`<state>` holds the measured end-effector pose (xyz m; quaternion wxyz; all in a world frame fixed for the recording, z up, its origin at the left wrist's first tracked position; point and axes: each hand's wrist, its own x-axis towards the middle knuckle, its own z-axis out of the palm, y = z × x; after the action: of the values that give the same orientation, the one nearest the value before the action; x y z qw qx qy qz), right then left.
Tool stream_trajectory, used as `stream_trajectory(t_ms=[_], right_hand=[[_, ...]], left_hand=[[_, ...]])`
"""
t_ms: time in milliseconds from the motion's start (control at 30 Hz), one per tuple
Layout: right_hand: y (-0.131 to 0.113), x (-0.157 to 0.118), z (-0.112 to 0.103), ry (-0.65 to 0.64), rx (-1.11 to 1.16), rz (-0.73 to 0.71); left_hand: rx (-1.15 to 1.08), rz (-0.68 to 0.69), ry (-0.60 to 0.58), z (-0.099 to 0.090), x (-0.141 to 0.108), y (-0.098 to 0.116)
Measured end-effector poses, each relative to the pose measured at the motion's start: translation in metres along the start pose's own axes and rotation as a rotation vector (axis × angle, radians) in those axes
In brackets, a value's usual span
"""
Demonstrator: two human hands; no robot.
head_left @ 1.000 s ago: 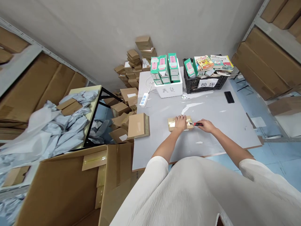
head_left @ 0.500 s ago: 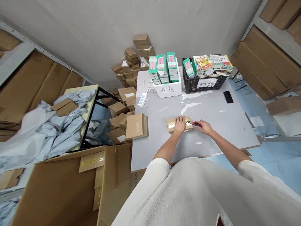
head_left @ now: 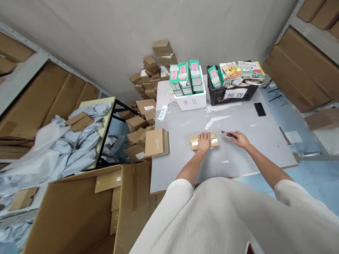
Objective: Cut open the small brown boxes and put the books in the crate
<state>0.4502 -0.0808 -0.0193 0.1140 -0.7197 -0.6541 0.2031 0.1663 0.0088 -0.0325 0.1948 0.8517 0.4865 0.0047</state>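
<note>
A small cardboard box with shiny yellowish tape across its top lies on the grey table. My left hand rests flat on top of the box, fingers stretched forward over the tape. To the right of the box, my right hand is closed around a red and black utility knife. The knife's blade end points left toward the box, with a gap between them.
A white bin of green-and-pink boxes and a black crate of books stand at the back. A phone lies at right, a power strip at left. Another carton sits on the left edge, above a large open carton.
My right hand has drawn the utility knife away to the right, off the box's right end. My left hand stays on the box. The view has shifted slightly.
</note>
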Motion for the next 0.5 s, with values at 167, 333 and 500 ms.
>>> stream_trajectory(t_ms=[167,333,500], right_hand=[[0.001,0.003,-0.006,0.000,0.025,-0.017],[-0.014,-0.002,-0.002,-0.093,0.080,-0.064],[-0.022,-0.003,0.000,-0.154,0.096,-0.104]], left_hand=[[0.037,0.005,0.023,0.003,0.002,-0.001],[0.023,-0.028,0.034,0.007,0.004,0.001],[-0.010,-0.018,0.044,0.005,0.005,0.001]])
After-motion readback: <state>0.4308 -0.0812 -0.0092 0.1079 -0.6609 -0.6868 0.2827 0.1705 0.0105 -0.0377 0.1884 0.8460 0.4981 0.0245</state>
